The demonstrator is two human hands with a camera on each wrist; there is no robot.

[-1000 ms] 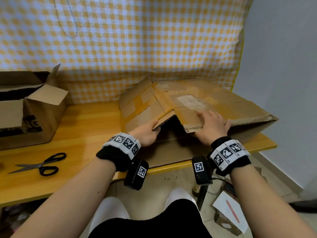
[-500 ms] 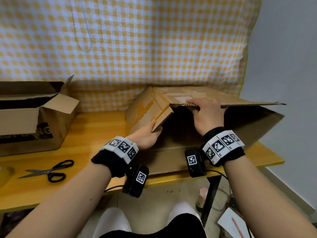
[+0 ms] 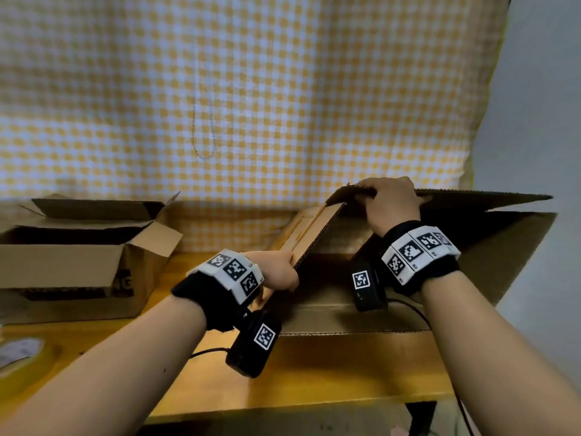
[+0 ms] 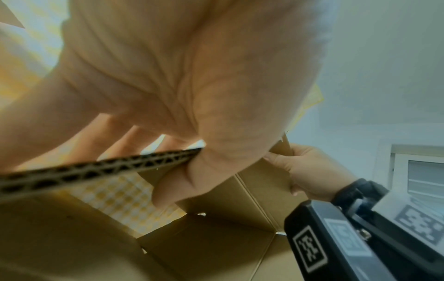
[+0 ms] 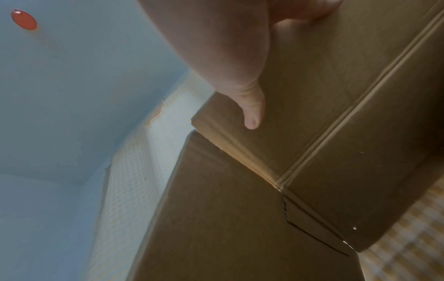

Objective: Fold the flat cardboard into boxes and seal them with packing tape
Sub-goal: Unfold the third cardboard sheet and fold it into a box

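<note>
I see the large brown corrugated cardboard box (image 3: 490, 247) lying on its side at the right end of the yellow wooden table (image 3: 314, 372), open mouth toward me, half unfolded. My right hand (image 3: 390, 202) grips the front edge of the raised top panel, fingers curled over the top; in the right wrist view the thumb (image 5: 251, 112) lies flat against the panel's underside. My left hand (image 3: 276, 269) pinches the lower end of the slanted left flap (image 3: 314, 237); the left wrist view shows the fluted flap edge (image 4: 96, 171) clamped between thumb below and fingers above. Both hands hold cardboard, neither is spread. The box's bottom panel lies flat on the table, its front edge near the table's front edge. Through the far open end the left wrist view shows checked cloth behind

At the left end of the table stands a second brown cardboard box (image 3: 72, 262) with flaps open, black print on its front, well apart from the box I hold. A roll of clear packing tape (image 3: 19, 354) sits at the far left table edge, partly cut off. A yellow-and-white checked cloth (image 3: 251, 105) hangs behind the table, grey wall (image 3: 540, 121) to the right
</note>
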